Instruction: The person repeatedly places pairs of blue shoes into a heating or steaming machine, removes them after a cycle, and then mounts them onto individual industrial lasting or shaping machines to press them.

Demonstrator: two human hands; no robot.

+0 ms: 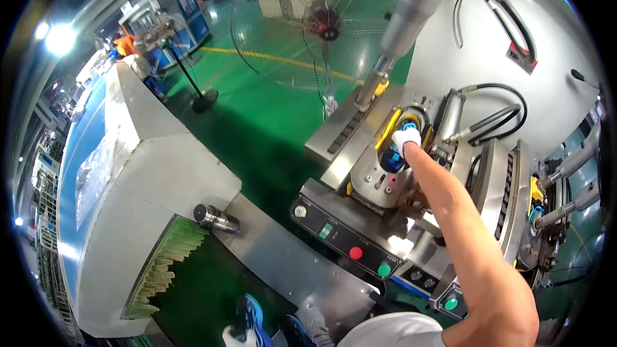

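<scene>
My right hand [406, 137], in a white glove, reaches out to a dark blue shoe [392, 159] seated in a metal press fixture [373, 183]. Its fingers are closed on the shoe's bright blue upper part, between yellow side pads [387, 128]. At the lower edge my left hand [236, 338], also white-gloved, grips another dark shoe [252, 319] with a light blue sole. The picture's edge cuts off part of this hand. Beside it, another dark blue item [294, 329] shows only in part.
A control panel [340, 234] with red and green buttons fronts the machine. Above the fixture slants a thick metal cylinder [411, 16]. A steel thermos [216, 218] lies at the end of a pale conveyor housing [160, 173]. Beyond the machine stands a large fan [321, 22].
</scene>
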